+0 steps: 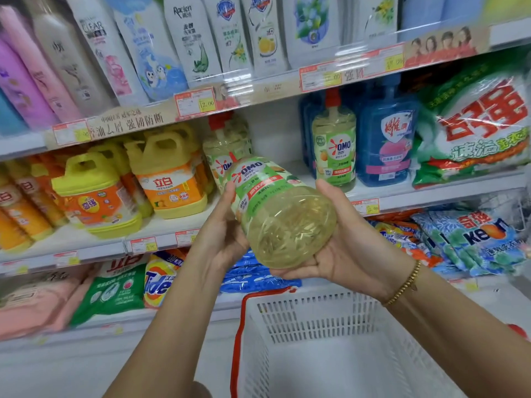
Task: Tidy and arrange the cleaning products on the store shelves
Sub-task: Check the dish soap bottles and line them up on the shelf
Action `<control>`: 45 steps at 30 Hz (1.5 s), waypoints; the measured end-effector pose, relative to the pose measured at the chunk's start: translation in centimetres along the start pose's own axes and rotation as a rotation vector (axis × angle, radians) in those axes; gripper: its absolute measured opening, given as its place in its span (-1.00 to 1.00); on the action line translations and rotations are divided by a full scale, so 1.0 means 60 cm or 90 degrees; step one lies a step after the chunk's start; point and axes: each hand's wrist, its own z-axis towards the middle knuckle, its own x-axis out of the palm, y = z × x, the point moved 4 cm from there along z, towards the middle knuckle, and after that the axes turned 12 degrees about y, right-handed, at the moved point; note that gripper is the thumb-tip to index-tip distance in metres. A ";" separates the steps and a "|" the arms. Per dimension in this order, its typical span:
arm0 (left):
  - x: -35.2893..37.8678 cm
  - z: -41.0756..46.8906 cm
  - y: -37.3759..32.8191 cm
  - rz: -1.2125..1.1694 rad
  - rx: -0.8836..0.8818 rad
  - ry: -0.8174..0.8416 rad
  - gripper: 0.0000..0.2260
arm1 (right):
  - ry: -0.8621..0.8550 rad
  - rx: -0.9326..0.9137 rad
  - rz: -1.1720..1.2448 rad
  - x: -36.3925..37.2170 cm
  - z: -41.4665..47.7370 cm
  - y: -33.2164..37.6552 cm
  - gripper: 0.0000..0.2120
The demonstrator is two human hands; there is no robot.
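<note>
A clear OMO bottle (pixel 283 214) of pale yellow liquid with a green label is tipped with its base toward me, in front of the middle shelf (pixel 431 193). My left hand (pixel 221 228) grips its left side. My right hand (pixel 342 242) cups its base and right side from below. Two matching OMO bottles stand upright on the middle shelf: one (pixel 222 150) right behind the held bottle, partly hidden, and one (pixel 334 147) further right. A bare gap of shelf lies between them.
Yellow-and-orange detergent jugs (pixel 169 173) fill the shelf's left; blue bottles (pixel 385 142) and a green powder bag (pixel 477 127) stand at right. Shampoo bottles (pixel 195 35) line the top shelf. Detergent bags (pixel 471 239) lie on the lower shelf. A white basket (pixel 319 320) sits below my hands.
</note>
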 end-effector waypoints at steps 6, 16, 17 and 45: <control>-0.001 0.003 0.015 -0.023 -0.055 -0.009 -0.34 | -0.012 0.045 -0.044 -0.007 -0.006 0.005 -0.32; 0.012 -0.003 0.017 0.081 -0.027 -0.080 -0.44 | -0.003 0.138 -0.037 -0.067 -0.027 -0.023 -0.34; 0.016 -0.007 0.013 0.141 -0.006 -0.096 -0.56 | -0.027 0.144 -0.053 -0.078 -0.030 -0.028 -0.43; 0.096 0.121 -0.044 1.004 0.336 0.046 -0.21 | -0.304 -0.229 -0.373 -0.171 0.000 0.121 -0.40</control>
